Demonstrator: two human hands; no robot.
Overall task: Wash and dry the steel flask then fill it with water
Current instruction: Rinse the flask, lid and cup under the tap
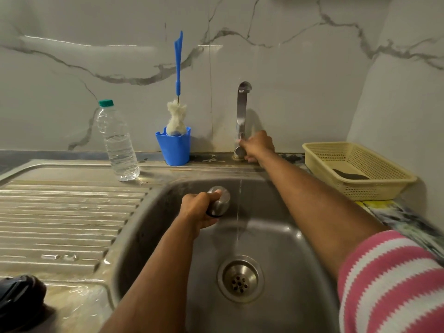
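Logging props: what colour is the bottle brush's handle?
Blue; bottle brush seen in head view.

steel counter [72,212], water bottle [117,143], blue cup [174,147], yellow basket [358,169]

One head-worn wide-angle view looks forward and down, close over the sink [149,236]. The marble wall [300,80] fills the upper frame.

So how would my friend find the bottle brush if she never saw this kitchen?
Start at the steel tap standing behind the sink. Just left of it, against the marble wall, sits a blue cup. The bottle brush stands upright in that cup, fluffy white head down and long blue handle pointing up, unlike the clear water bottle further left.
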